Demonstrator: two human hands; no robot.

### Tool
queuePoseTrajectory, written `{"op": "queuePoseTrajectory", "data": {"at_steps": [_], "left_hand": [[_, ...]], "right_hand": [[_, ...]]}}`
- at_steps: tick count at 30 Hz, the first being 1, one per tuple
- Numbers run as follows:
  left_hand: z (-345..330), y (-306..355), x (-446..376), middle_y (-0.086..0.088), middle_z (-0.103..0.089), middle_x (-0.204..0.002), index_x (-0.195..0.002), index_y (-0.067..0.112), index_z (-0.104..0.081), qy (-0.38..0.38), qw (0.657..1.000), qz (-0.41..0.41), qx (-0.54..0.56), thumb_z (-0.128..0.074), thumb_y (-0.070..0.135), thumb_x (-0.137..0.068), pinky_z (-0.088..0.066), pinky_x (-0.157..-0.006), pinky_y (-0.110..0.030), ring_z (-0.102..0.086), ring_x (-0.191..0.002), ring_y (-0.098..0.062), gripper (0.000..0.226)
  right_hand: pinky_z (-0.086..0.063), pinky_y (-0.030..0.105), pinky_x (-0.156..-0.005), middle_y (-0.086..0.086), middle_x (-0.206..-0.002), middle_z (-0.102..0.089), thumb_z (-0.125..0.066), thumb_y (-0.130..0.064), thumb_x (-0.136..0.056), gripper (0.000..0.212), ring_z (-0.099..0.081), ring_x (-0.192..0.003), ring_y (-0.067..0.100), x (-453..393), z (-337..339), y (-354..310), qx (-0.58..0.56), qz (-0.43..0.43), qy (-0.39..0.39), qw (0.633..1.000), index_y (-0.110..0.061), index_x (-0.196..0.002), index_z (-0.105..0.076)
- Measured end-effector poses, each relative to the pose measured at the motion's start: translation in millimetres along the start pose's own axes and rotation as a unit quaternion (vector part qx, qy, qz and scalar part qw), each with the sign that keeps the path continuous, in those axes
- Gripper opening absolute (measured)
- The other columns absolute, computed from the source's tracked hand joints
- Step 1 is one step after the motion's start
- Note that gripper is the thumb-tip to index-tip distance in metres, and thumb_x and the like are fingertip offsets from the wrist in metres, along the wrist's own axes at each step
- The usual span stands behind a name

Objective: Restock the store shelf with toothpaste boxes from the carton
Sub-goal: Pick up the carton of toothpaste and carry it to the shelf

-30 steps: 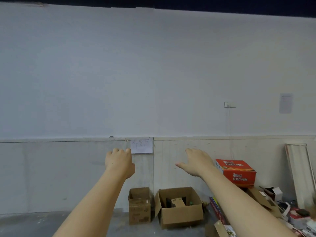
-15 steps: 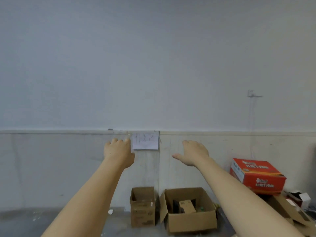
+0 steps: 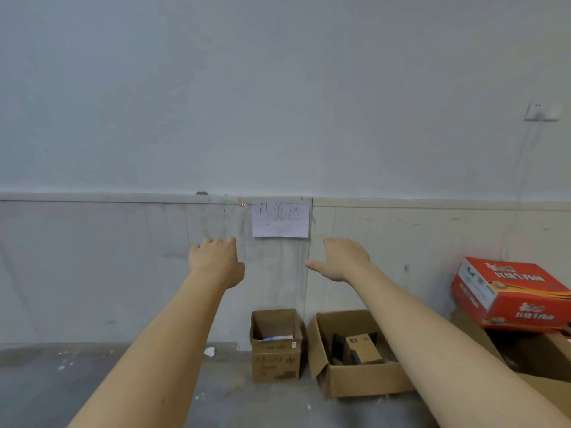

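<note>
Both arms reach forward toward a grey wall, and neither hand holds anything. My left hand (image 3: 216,261) hangs with its fingers loosely curled downward. My right hand (image 3: 343,259) is relaxed with the thumb out to the left. On the floor below stand two open cardboard cartons. The small upright carton (image 3: 276,356) shows something white and blue inside. The wider carton (image 3: 355,379) holds a small brown box and dark items. No shelf and no plain toothpaste box is visible.
A handwritten paper sign (image 3: 280,219) hangs on the wall between my hands. A red printed box (image 3: 509,293) sits on more cardboard at the right. A white scrap (image 3: 209,351) lies on the grey concrete floor. A wall socket (image 3: 542,112) is at upper right.
The view has swung left and moved closer to the wall; the cartons and sign look larger and the red box has slid toward the right edge. Both hands stay outstretched and hold nothing.
</note>
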State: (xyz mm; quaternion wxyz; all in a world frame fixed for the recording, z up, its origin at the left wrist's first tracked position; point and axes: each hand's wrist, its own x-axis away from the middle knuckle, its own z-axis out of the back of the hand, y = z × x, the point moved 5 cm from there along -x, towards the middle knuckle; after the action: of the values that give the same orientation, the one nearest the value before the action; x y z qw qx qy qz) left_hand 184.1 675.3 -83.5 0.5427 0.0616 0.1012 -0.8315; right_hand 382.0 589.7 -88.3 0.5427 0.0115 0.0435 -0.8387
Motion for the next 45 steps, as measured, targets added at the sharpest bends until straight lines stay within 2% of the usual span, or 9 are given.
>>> {"op": "queuePoseTrajectory", "data": {"at_steps": [7, 11, 19, 27, 35, 39, 45], "left_hand": [[-69.3, -23.6, -97.8, -0.005, -0.054, -0.127, -0.135, 0.015, -0.037, -0.069, 0.997, -0.011, 0.024, -0.039, 0.038, -0.097, -0.034, -0.1, -0.035, -0.041, -0.125, -0.024, 0.044], [-106.9, -23.5, -151.1, -0.007, -0.055, -0.125, -0.13, 0.012, -0.041, -0.098, 0.995, -0.013, 0.021, -0.04, 0.038, -0.097, -0.034, -0.1, -0.036, -0.042, -0.123, -0.026, 0.042], [-183.8, 10.5, -274.8, -0.006, -0.057, -0.121, -0.121, 0.01, -0.049, -0.114, 0.993, -0.032, -0.007, -0.04, 0.037, -0.097, -0.034, -0.099, -0.036, -0.046, -0.119, -0.025, 0.037], [-272.2, 51.0, -378.1, -0.008, -0.056, -0.121, -0.123, 0.009, -0.048, -0.196, 0.981, -0.016, -0.006, -0.039, 0.041, -0.097, -0.035, -0.096, -0.035, -0.045, -0.119, -0.025, 0.042], [-378.7, 63.6, -420.9, -0.008, -0.056, -0.124, -0.124, 0.01, -0.047, -0.317, 0.948, -0.006, -0.013, -0.037, 0.044, -0.097, -0.036, -0.093, -0.034, -0.046, -0.119, -0.026, 0.044], [-436.4, 69.6, -426.2, -0.008, -0.054, -0.128, -0.128, 0.01, -0.045, -0.375, 0.927, -0.002, -0.004, -0.037, 0.039, -0.097, -0.035, -0.095, -0.035, -0.044, -0.122, -0.026, 0.043], [-515.8, 74.6, -454.3, -0.011, -0.052, -0.133, -0.135, 0.01, -0.04, -0.425, 0.905, 0.012, 0.004, -0.042, 0.037, -0.096, -0.033, -0.102, -0.036, -0.04, -0.129, -0.027, 0.047]], "right_hand": [[-0.04, 0.036, -0.099, 0.01, -0.138, -0.048, -0.042, -0.064, -0.089, 0.077, -0.048, -0.123, 0.027, -107.6, -48.3, -23.7, 0.013, -0.018, -0.043, 0.999, -0.008, -0.143, -0.036], [-0.037, 0.037, -0.102, 0.01, -0.14, -0.047, -0.043, -0.064, -0.089, 0.078, -0.046, -0.125, 0.027, -163.7, -78.5, -21.9, 0.019, -0.023, -0.069, 0.997, -0.009, -0.144, -0.035], [-0.039, 0.039, -0.1, 0.012, -0.136, -0.049, -0.043, -0.061, -0.091, 0.072, -0.048, -0.122, 0.029, -294.1, -139.0, 11.3, 0.019, -0.031, -0.094, 0.995, -0.008, -0.139, -0.039], [-0.038, 0.037, -0.099, 0.013, -0.138, -0.046, -0.043, -0.06, -0.091, 0.074, -0.047, -0.123, 0.028, -424.8, -199.3, 30.1, -0.004, 0.008, -0.159, 0.987, -0.007, -0.141, -0.035], [-0.036, 0.039, -0.105, 0.012, -0.138, -0.048, -0.043, -0.06, -0.091, 0.07, -0.046, -0.123, 0.028, -490.3, -304.3, 52.4, -0.002, 0.015, -0.26, 0.965, -0.009, -0.139, -0.04], [-0.037, 0.039, -0.103, 0.011, -0.137, -0.049, -0.041, -0.062, -0.091, 0.069, -0.046, -0.123, 0.028, -508.7, -363.4, 63.1, 0.023, 0.018, -0.312, 0.95, -0.01, -0.137, -0.041], [-0.029, 0.04, -0.109, 0.012, -0.141, -0.045, -0.044, -0.059, -0.091, 0.069, -0.039, -0.132, 0.028, -539.3, -446.0, 67.7, 0.029, 0.002, -0.34, 0.94, -0.009, -0.138, -0.04]]}}
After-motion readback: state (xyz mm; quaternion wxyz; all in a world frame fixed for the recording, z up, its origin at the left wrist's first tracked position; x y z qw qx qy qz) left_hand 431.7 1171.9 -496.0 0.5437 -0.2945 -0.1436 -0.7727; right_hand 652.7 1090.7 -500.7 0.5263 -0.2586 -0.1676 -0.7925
